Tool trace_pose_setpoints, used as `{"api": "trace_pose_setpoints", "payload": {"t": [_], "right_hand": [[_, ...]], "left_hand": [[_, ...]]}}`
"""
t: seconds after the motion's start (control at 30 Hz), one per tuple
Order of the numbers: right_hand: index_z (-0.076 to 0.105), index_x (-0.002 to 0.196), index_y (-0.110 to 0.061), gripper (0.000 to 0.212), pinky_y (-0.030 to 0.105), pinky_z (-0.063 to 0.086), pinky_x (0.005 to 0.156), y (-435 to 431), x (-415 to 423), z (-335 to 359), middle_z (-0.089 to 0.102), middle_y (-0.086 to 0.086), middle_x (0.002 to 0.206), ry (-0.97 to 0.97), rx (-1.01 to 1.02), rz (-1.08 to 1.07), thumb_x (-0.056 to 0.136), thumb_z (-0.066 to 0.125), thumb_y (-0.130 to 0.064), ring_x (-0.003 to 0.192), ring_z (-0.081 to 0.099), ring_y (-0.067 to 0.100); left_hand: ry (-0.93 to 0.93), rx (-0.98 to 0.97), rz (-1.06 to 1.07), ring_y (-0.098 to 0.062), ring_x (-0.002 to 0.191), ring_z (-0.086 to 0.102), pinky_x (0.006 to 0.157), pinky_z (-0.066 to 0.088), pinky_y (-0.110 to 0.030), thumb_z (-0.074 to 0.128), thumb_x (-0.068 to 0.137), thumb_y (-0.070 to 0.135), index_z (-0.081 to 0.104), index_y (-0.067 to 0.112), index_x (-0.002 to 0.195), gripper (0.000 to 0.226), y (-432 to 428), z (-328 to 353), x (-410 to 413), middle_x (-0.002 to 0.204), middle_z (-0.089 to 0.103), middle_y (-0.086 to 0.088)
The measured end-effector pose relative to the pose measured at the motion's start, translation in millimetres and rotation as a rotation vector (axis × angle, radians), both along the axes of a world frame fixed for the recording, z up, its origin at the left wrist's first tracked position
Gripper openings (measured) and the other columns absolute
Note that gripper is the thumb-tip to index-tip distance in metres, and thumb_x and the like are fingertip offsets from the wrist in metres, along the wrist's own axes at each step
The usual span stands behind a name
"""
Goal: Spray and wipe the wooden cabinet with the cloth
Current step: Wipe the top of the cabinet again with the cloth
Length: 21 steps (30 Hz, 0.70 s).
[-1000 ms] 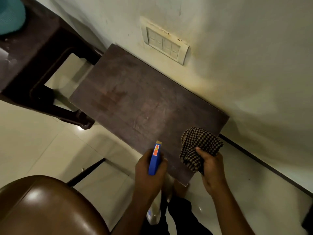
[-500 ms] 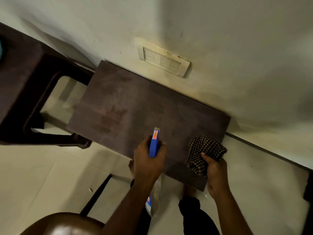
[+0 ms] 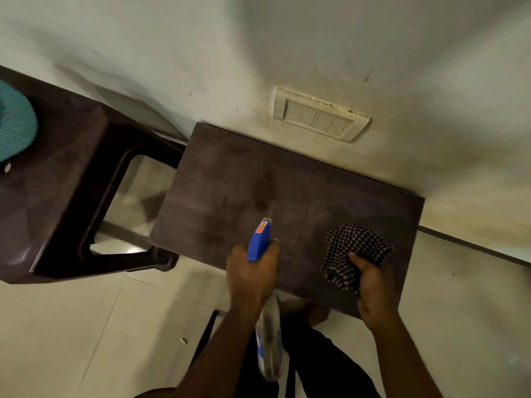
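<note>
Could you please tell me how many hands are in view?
2. The left hand grips the spray bottle over the near edge of the cabinet; the right hand holds the checked cloth further right.

A single head-worn camera looks steeply down from close above the wooden cabinet (image 3: 287, 196), whose top fills the middle of the wide-angle view. It faces the wall (image 3: 344, 38) at 12 o'clock, with the tiled floor (image 3: 71, 326) at 6 o'clock and a dark stool (image 3: 57, 196) at 9 o'clock.
</note>
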State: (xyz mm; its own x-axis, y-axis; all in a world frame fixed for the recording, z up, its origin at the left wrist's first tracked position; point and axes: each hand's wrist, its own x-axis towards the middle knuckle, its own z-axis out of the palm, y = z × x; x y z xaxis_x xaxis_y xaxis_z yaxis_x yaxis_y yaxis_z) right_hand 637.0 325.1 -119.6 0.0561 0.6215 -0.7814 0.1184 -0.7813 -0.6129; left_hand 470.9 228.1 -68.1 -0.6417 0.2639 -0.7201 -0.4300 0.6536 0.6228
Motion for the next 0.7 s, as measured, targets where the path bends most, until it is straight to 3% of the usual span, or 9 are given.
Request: {"api": "trace_pose_setpoints", "payload": {"t": [0.1, 0.2, 0.27, 0.33, 0.47, 0.57, 0.7], "right_hand": [[0.051, 0.13, -0.009, 0.041, 0.027, 0.045, 0.065, -5.2, 4.0, -4.7, 0.061, 0.001, 0.101, -0.007, 0.005, -0.052, 0.09, 0.058, -0.007, 0.083, 0.057, 0.011], [0.05, 0.132, -0.009, 0.043, 0.031, 0.048, 0.074, -6.6, 20.0, -8.5, 0.06, 0.006, 0.114, -0.061, 0.016, -0.1, 0.09, 0.058, -0.009, 0.088, 0.058, 0.015], [0.048, 0.134, -0.008, 0.046, 0.038, 0.049, 0.085, -6.8, 34.5, -9.2, 0.058, 0.01, 0.124, -0.096, 0.001, -0.153, 0.09, 0.059, -0.01, 0.101, 0.058, 0.025], [0.048, 0.135, -0.007, 0.047, 0.037, 0.05, 0.082, -6.4, 52.7, -9.6, 0.059, 0.012, 0.126, -0.101, -0.01, -0.231, 0.089, 0.059, -0.008, 0.109, 0.058, 0.031], [0.053, 0.129, -0.006, 0.043, 0.034, 0.052, 0.072, -10.5, 84.1, -7.6, 0.062, 0.013, 0.119, -0.069, -0.004, -0.322, 0.087, 0.058, -0.002, 0.104, 0.061, 0.032], [0.056, 0.125, -0.005, 0.038, 0.031, 0.052, 0.064, -17.7, 99.4, -3.0, 0.064, 0.013, 0.111, -0.04, -0.024, -0.366, 0.087, 0.057, 0.001, 0.094, 0.064, 0.03], [0.057, 0.121, -0.008, 0.035, 0.031, 0.051, 0.062, -28.4, 109.7, -0.9, 0.065, 0.01, 0.103, -0.009, -0.034, -0.369, 0.087, 0.057, 0.0, 0.087, 0.064, 0.024]], "left_hand": [[-0.034, 0.073, -0.245, -0.025, 0.074, 0.064, 0.074, 0.054, -0.036, 0.071, 0.082, 0.027, 0.056, 0.027, 0.073, 0.018, 8.3, 7.2, 13.2, 0.079, 0.065, -0.009], [-0.063, 0.108, -0.42, -0.031, 0.078, 0.064, 0.075, 0.054, -0.038, 0.07, 0.083, 0.026, 0.054, 0.026, 0.071, 0.02, 18.9, 13.0, 37.7, 0.085, 0.066, -0.018], [-0.072, 0.122, -0.523, -0.028, 0.075, 0.063, 0.071, 0.052, -0.034, 0.069, 0.084, 0.025, 0.056, 0.025, 0.071, 0.018, 26.7, 16.9, 56.1, 0.079, 0.066, -0.015], [-0.097, 0.096, -0.607, -0.026, 0.08, 0.065, 0.074, 0.052, -0.033, 0.068, 0.085, 0.026, 0.054, 0.028, 0.07, 0.02, 32.9, 21.0, 74.5, 0.075, 0.064, -0.007], [-0.054, -0.001, -0.647, -0.033, 0.083, 0.065, 0.08, 0.055, -0.045, 0.069, 0.081, 0.03, 0.047, 0.03, 0.065, 0.028, 32.2, 19.6, 99.5, 0.081, 0.066, -0.011], [-0.03, -0.076, -0.646, -0.03, 0.078, 0.066, 0.078, 0.056, -0.048, 0.065, 0.066, 0.044, 0.053, 0.025, 0.066, 0.022, 24.1, 16.9, 109.0, 0.078, 0.068, -0.008], [-0.037, -0.078, -0.624, -0.026, 0.077, 0.067, 0.081, 0.055, -0.049, 0.069, 0.071, 0.039, 0.056, 0.025, 0.074, 0.019, 19.9, 15.3, 116.0, 0.078, 0.068, -0.008]]}}
